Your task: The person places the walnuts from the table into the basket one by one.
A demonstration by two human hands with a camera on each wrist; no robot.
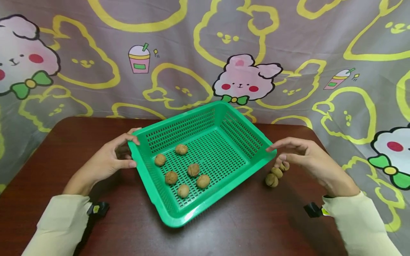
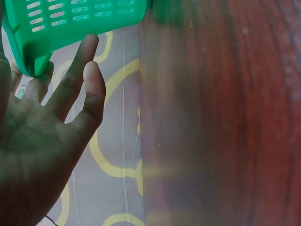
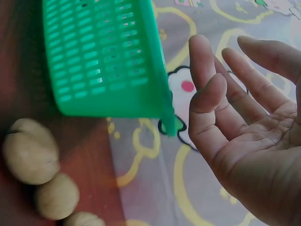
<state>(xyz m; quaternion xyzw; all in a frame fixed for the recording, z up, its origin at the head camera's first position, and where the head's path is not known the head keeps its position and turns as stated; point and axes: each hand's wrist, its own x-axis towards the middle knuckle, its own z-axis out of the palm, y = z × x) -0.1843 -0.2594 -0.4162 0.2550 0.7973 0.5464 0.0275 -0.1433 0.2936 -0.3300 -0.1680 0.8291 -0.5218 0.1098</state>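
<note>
A green plastic basket with slotted walls sits turned at an angle on the table. Several walnuts lie inside, toward its left end. My left hand holds the rim at the left corner, fingers over the edge and thumb against the outer side; in the left wrist view some fingers pass behind the rim. At the right corner, my right hand hovers with loosely bent fingers, which stand apart from the rim in the right wrist view. Three walnuts lie in a row on the table below it.
The dark red-brown table has rounded far corners. Behind it hangs a grey curtain printed with yellow outlines, rabbits and cups. Dark straps with camera mounts sit on both wrists, next to light sleeves.
</note>
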